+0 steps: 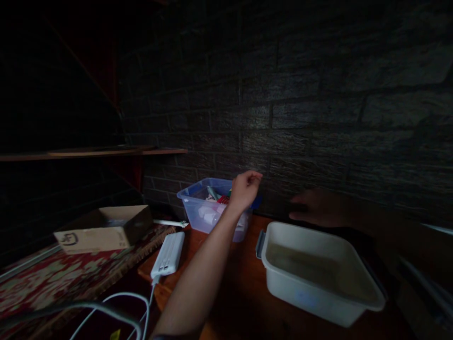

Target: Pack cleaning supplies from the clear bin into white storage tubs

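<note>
My left hand (245, 190) is raised above the right end of a clear bluish plastic bin (194, 212). Its fingers are curled together in a pinch, and anything between them is too small to make out. Inside the bin lie crumpled white pieces, something red (222, 199) and a pale green item (212, 192). My right hand (316, 206), in deep shadow, reaches leftward behind a white plastic tub (307, 291). Its fingers are stretched out and apart, with nothing visible in them. The tub has grey clip handles (261, 244) and a shaded inside.
A white power bank (169, 253) with a cable (152, 289) lies at the wooden table's (256, 264) left edge. Farther left, an open cardboard box (95, 239) sits on a red patterned cloth (31, 285). Behind stands a dark brick wall (226, 108); a shelf (92, 152) juts out left.
</note>
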